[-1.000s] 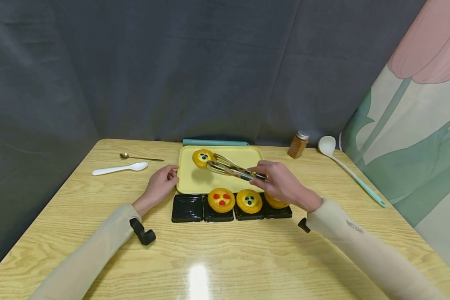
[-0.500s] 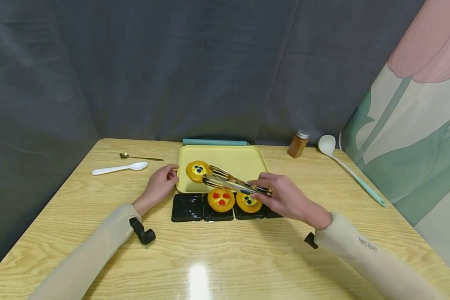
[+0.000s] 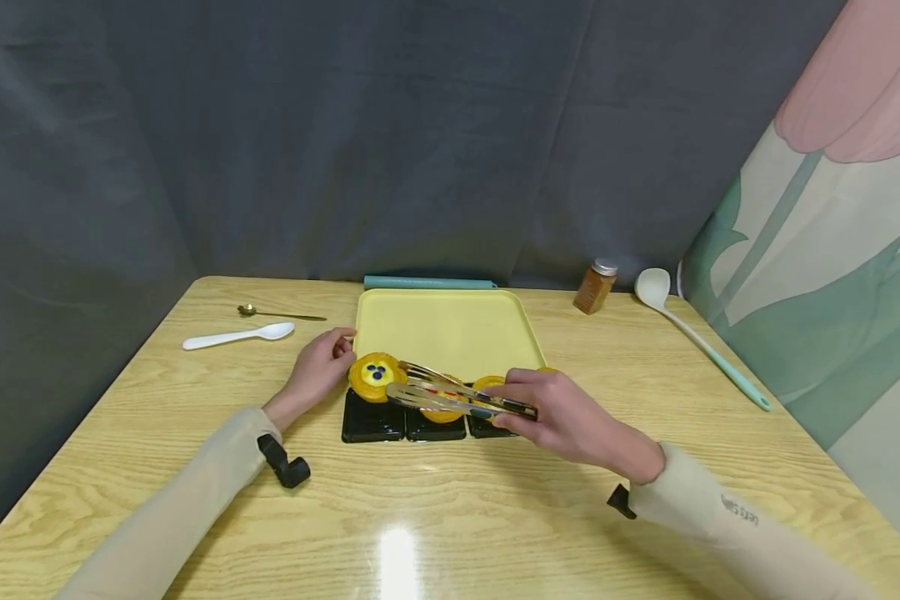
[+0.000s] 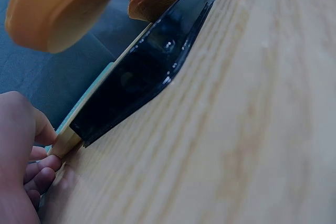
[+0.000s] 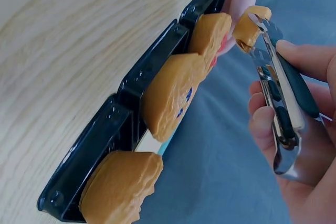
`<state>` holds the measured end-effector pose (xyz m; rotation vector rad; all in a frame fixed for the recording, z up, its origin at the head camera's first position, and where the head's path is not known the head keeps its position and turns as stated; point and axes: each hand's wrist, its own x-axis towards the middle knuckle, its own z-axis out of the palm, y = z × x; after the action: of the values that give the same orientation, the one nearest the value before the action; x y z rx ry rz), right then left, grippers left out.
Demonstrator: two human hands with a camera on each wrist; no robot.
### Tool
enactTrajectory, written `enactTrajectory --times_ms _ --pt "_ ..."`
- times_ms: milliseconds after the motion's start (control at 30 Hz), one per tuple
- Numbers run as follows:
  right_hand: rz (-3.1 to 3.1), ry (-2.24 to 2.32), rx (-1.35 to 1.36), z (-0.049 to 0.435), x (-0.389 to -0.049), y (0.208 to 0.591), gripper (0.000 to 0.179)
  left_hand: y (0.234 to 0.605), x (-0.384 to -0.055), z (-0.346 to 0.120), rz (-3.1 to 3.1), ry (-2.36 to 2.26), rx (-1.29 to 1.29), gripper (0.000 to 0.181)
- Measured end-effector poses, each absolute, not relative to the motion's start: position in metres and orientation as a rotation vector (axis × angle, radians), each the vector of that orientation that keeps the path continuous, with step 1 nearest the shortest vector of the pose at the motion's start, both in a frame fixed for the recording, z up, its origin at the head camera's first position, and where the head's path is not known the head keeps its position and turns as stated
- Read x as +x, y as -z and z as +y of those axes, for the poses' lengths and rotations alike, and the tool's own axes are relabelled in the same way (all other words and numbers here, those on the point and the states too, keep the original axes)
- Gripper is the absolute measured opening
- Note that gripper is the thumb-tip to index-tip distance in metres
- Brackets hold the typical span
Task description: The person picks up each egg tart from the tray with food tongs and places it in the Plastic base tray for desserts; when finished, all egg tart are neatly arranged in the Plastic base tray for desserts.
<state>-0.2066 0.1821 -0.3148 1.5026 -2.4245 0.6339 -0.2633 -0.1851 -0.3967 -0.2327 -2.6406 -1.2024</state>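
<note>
My right hand (image 3: 570, 417) holds metal tongs (image 5: 286, 95). Their tips grip a tart (image 3: 377, 377) topped with blue berries, raised above the leftmost black square tray (image 3: 373, 423). At the yellow tray's (image 3: 450, 325) left edge, my left hand (image 3: 318, 367) pinches the rim between thumb and fingers. Three more tarts sit in the other black trays: a red-topped tart (image 5: 206, 38), a blue-berried tart (image 5: 170, 95) and a tart (image 5: 121, 190) whose topping is out of sight. In the head view the tongs and right hand partly cover these tarts.
A white spoon (image 3: 240, 337) and a thin metal spoon (image 3: 281, 315) lie at the left. A teal roll (image 3: 430, 282) is behind the yellow tray. A spice jar (image 3: 596, 287) and a long-handled ladle (image 3: 708, 346) are at the right.
My right hand has carried the blue-berried tart in the tongs from over the yellow tray, toward me and left, to above the leftmost black tray. The left hand has stayed at the tray's edge.
</note>
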Motion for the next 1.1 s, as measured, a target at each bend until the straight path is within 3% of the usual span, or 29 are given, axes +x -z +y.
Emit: enactTrajectory --times_ms 1100 --pt "-2.518 -0.413 1.566 0.167 -0.195 0.312 0.031 0.396 -0.264 -0.184 -2.666 1.206 -0.180 0.043"
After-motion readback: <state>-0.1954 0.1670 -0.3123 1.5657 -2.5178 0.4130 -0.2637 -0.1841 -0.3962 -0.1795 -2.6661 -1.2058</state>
